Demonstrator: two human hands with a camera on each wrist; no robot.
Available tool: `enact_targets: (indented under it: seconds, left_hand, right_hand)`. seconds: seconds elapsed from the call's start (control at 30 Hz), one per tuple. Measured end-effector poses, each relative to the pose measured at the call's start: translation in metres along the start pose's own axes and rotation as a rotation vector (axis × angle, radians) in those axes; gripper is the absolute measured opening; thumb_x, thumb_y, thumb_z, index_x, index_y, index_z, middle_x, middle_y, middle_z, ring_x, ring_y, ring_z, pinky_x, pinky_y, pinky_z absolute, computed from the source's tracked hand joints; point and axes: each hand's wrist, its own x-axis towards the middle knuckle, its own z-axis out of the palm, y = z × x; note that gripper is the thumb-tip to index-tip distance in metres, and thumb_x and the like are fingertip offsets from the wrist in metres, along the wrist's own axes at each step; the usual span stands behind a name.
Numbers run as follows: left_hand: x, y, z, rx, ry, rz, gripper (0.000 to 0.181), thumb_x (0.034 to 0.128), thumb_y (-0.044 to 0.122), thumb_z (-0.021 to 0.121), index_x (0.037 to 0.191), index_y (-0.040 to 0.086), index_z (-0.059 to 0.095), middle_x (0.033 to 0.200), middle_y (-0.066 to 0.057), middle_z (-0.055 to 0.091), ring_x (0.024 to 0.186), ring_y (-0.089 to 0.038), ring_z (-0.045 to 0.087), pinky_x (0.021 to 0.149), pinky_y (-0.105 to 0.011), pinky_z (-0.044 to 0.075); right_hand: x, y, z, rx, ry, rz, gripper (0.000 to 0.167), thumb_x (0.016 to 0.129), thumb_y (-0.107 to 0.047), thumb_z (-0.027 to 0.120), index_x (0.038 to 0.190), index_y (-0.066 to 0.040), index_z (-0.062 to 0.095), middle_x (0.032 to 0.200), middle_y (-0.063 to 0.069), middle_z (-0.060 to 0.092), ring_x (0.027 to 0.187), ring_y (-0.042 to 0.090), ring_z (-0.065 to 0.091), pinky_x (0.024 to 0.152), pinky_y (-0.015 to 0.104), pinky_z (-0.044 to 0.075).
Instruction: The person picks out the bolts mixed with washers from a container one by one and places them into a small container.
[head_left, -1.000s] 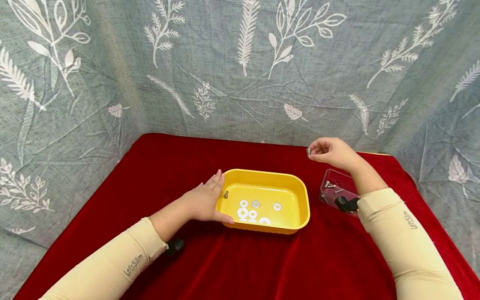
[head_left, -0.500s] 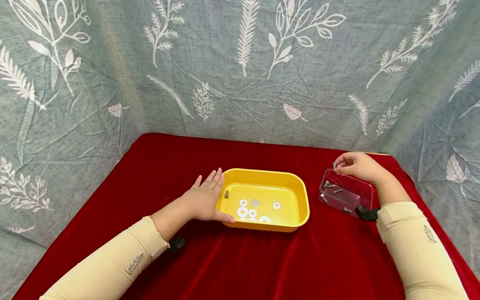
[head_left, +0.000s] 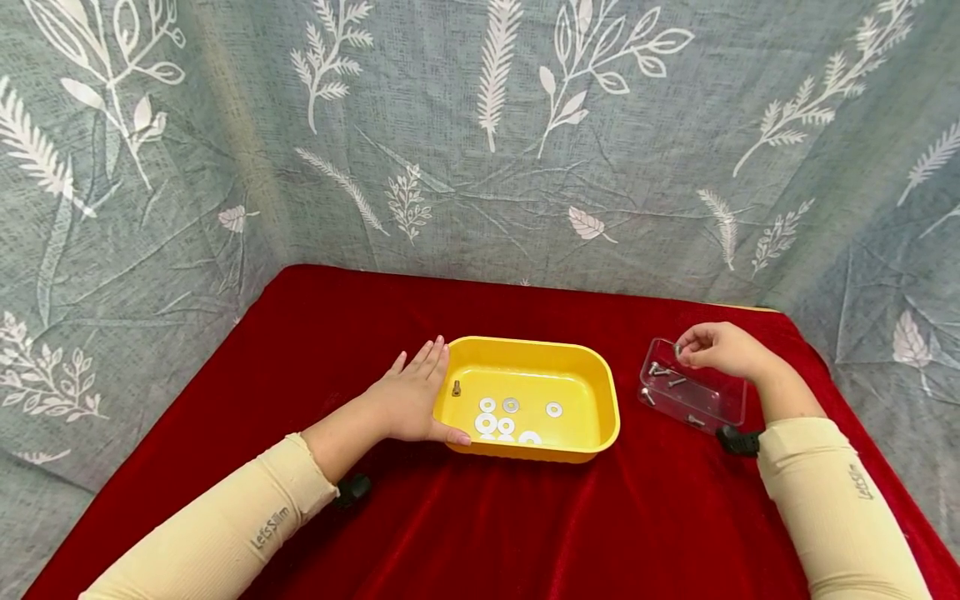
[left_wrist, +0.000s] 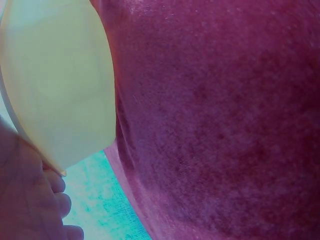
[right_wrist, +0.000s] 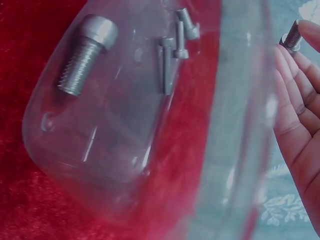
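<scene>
My left hand (head_left: 411, 404) lies with straight fingers along the left end of a yellow plastic tub (head_left: 551, 454), its thumb over the front rim. In the left wrist view the tub's wall (left_wrist: 60, 85) stands beside the fingers. Inside the tub are several flat metal washers (head_left: 486, 423) and one small bolt (head_left: 456, 387) near the left wall. My right hand (head_left: 722, 348) pinches a metal bolt (right_wrist: 292, 37) between thumb and fingertips, above the back of a clear plastic box (head_left: 723, 392). Several loose bolts lie in that box, among them a thick socket-head bolt (right_wrist: 87, 55).
Red velvet cloth (head_left: 480, 533) covers the table. A grey-green curtain (head_left: 450, 167) with white leaf patterns hangs behind and at both sides. A black wrist camera (head_left: 738, 440) sits at my right wrist, close to the clear box's front corner.
My right hand, with the bolt in it, has moved right and down from behind the clear box to just over it. The left hand has stayed at the tub.
</scene>
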Motion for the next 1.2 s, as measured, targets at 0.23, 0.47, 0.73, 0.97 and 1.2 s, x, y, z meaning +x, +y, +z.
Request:
enact_targets:
  seconds: [0.23,0.47,0.73,0.97,1.2]
  left_hand:
    - [0.000,-0.002,0.001,-0.007,0.014,0.009,0.129,0.0594,0.086,0.046,0.146,0.001,0.001,0.152,-0.013,-0.006,0.140,-0.026,-0.003,0.110,-0.050,0.006]
    - [0.000,-0.001,0.000,-0.003,0.016,0.008,0.128,0.0604,0.085,0.048,0.146,0.001,0.002,0.152,-0.014,-0.006,0.140,-0.025,-0.003,0.110,-0.050,0.008]
    - [0.000,-0.001,0.001,-0.005,0.019,0.010,0.128,0.0610,0.084,0.049,0.146,0.000,0.003,0.152,-0.014,-0.006,0.140,-0.026,-0.002,0.109,-0.050,0.008]
    - [-0.001,0.000,0.000,-0.018,0.021,0.007,0.127,0.0613,0.083,0.051,0.146,0.000,0.003,0.152,-0.014,-0.006,0.140,-0.027,-0.001,0.110,-0.050,0.007]
    - [-0.001,0.000,0.000,-0.011,0.021,0.006,0.128,0.0606,0.084,0.050,0.146,0.000,0.003,0.152,-0.014,-0.006,0.140,-0.026,-0.002,0.110,-0.050,0.008]
  right_hand:
    - [-0.002,0.003,0.004,0.030,0.005,0.009,0.027,0.083,-0.005,0.063,0.103,0.012,0.059,0.087,0.012,0.066,0.072,0.006,0.059,0.066,0.023,0.049]
    - [-0.003,-0.006,0.001,0.048,0.021,0.008,0.029,0.085,-0.006,0.062,0.107,0.013,0.058,0.091,0.016,0.066,0.078,0.012,0.063,0.070,0.025,0.051]
    - [0.010,-0.031,0.002,-0.033,0.053,-0.001,0.029,0.085,-0.020,0.066,0.104,0.002,0.063,0.090,0.009,0.066,0.078,0.012,0.059,0.071,0.026,0.049]
    - [0.033,-0.066,0.013,0.024,0.020,-0.085,0.023,0.086,-0.017,0.065,0.103,-0.001,0.064,0.092,0.013,0.066,0.084,0.020,0.061,0.072,0.022,0.048]
    - [0.061,-0.107,0.031,0.060,-0.026,-0.164,0.022,0.085,-0.014,0.065,0.103,-0.002,0.065,0.092,0.010,0.066,0.083,0.018,0.061,0.075,0.029,0.050]
